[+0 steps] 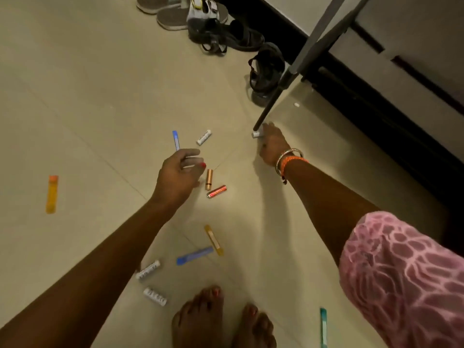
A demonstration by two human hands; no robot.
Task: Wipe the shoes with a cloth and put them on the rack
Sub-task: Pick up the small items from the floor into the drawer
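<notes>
Beige tiled floor (75,96), small coloured tubes scattered. Right hand (272,144) pinches small white cylindrical tube (256,133); left hand (179,173) hovers, fingers loosely curled, holding nothing. Dark strappy sandals (266,69) beyond.

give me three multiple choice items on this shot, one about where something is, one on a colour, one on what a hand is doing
1. Where are the shoes?
A. on the floor at the top of the view, by the dark rack
B. in the person's left hand
C. beside the bare feet

2. What colour is the lone tube lying far left on the floor?
A. green
B. orange-yellow
C. black

3. What is the right hand doing?
A. hanging idle
B. wiping a sandal
C. gripping a small white item at the foot of the grey leg

Answers:
1 A: the grey shoes and black sandals lie along the rack, far from the feet.
2 B: the tube is orange-yellow.
3 C: the right hand is curled on a white item by the grey leg; the left hand hovers empty.
</notes>
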